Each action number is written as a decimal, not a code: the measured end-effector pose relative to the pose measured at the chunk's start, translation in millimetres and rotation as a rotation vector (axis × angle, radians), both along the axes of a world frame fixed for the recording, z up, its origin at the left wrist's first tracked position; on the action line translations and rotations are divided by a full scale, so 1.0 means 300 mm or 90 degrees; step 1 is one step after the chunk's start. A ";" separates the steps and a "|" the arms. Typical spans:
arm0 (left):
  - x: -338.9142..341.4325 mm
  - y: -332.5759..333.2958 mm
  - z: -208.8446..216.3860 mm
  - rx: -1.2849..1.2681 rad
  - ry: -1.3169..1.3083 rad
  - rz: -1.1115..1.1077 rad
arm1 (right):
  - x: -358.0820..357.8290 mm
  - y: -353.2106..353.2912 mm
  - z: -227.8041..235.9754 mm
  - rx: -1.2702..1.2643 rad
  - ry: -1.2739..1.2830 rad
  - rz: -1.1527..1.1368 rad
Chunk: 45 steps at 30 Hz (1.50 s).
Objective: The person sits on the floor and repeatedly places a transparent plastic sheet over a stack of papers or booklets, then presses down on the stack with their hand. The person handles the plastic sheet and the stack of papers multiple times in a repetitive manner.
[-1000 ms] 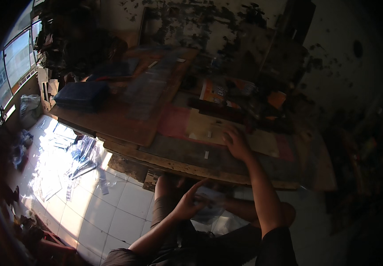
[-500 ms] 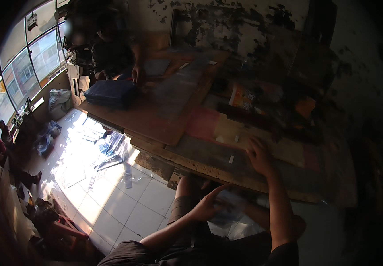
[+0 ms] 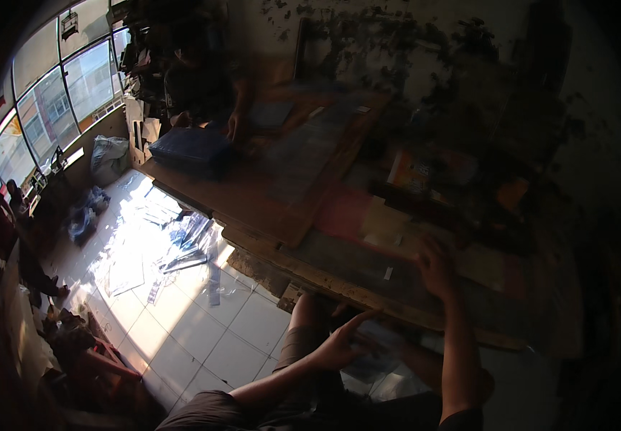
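Observation:
My left hand (image 3: pixel 340 346) is low at the table's near edge, over my lap, with its index finger stretched toward the wood. No held thing shows in it; crumpled clear plastic (image 3: pixel 371 363) lies just below. My right hand (image 3: pixel 437 269) is over the dark tabletop, next to a long pale yellow strip (image 3: pixel 382 224). Its fingers are too dark and blurred to show whether they grip anything. Left of that hand lies a small white slip (image 3: pixel 388 273), and another white slip (image 3: pixel 398 239) sits by the strip. A pink sheet (image 3: pixel 344 213) adjoins the strip's left end.
Across the table's far left, another person's hand (image 3: pixel 234 126) is beside a dark blue box-like stack (image 3: pixel 189 149). A brown board (image 3: pixel 253 208) covers the left of the table. Scraps (image 3: pixel 189 241) litter the sunlit tiled floor. An orange item (image 3: pixel 511 192) lies among dark clutter behind.
The whole view has shifted, so the scene sits slightly lower and further right. Both my hands keep nearly the same places relative to the table.

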State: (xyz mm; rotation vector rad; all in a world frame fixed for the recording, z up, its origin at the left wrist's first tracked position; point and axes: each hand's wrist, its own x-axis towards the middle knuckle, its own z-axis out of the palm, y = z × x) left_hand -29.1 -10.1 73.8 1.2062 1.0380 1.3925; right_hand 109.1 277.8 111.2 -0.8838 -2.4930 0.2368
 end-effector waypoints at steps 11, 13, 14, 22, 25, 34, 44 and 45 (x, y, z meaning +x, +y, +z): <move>-0.025 0.003 0.002 -0.014 -0.005 -0.031 | 0.020 -0.064 0.054 -0.030 0.040 0.003; -0.030 0.003 -0.003 -0.010 -0.009 -0.027 | 0.029 -0.126 0.101 -0.033 0.045 0.005; -0.030 0.010 -0.008 -0.002 -0.008 -0.029 | 0.039 -0.143 0.112 -0.031 0.048 0.001; -0.019 0.014 -0.018 -0.036 0.011 0.001 | 0.067 -0.208 0.090 -0.046 0.083 -0.018; -0.010 0.011 -0.027 -0.054 -0.045 0.001 | 0.065 -0.193 0.081 -0.026 0.084 0.002; 0.026 0.040 0.031 -0.095 0.057 0.037 | 0.078 -0.146 0.060 -0.011 0.076 0.022; 0.010 0.018 -0.042 -0.126 0.076 0.024 | 0.058 -0.121 0.035 -0.039 0.098 0.021; 0.008 0.017 -0.053 -0.125 0.052 0.021 | 0.059 -0.126 0.048 -0.054 0.093 0.012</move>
